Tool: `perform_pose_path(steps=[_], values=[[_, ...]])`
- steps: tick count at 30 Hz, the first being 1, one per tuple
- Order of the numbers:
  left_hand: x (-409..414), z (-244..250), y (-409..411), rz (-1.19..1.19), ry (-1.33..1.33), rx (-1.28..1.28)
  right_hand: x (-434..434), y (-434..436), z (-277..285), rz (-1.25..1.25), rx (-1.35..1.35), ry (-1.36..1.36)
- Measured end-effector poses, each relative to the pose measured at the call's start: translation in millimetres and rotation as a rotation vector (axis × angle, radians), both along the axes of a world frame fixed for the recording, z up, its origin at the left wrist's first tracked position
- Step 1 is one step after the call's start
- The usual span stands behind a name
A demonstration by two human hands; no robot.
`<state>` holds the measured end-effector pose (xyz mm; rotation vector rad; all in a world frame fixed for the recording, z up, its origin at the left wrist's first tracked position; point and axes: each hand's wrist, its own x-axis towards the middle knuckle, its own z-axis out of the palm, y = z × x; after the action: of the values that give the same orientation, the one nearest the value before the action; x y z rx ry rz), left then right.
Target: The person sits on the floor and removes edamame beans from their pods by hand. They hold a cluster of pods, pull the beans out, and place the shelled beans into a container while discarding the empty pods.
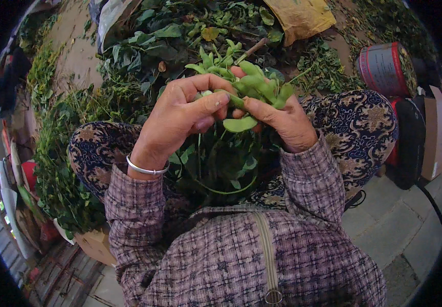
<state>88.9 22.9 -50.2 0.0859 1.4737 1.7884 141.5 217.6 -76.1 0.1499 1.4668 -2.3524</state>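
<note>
Both of my hands meet above my lap, around green soybean pods. My left hand, with a silver bangle at its wrist, pinches a pod between thumb and curled fingers. A bunch of green pods on a stem rests in my right hand, whose thumb presses near the same pod. One flat pod hangs below the fingers. A brown woody stalk sticks out just beyond the bunch. The fingers under the pods are partly hidden.
Leafy bean plants lie heaped ahead and along my left. A yellow sack is at the top, with a pale plastic sack left of it. At right stand a printed metal tin and a cardboard box. Another carton lies lower left.
</note>
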Motion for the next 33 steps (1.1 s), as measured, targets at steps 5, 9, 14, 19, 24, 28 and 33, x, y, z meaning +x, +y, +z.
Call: perform_pose_path(steps=[5, 9, 14, 19, 24, 28, 33], values=[[0, -2, 2, 0.080, -0.137, 0.186, 0, -5, -8, -0.051, 0.001, 0.115], [1, 0, 1, 0.059, -0.104, 0.120, 0, -5, -8, -0.052, 0.041, 0.130], [-2, 0, -1, 0.028, -0.073, 0.060, 1, -5, -5, -0.053, 0.054, 0.089], [8, -7, 13, 0.167, -0.068, 0.010, 1, -3, -7, -0.030, 0.159, 0.117], [14, -12, 18, 0.235, -0.029, 0.025, 3, -8, -13, -0.050, 0.052, 0.140], [10, -5, 12, 0.151, -0.048, 0.088, 1, -6, -8, -0.022, 0.042, 0.159], [4, 12, 8, 0.005, 0.108, -0.052, 2, -3, -6, 0.011, -0.030, 0.074]])
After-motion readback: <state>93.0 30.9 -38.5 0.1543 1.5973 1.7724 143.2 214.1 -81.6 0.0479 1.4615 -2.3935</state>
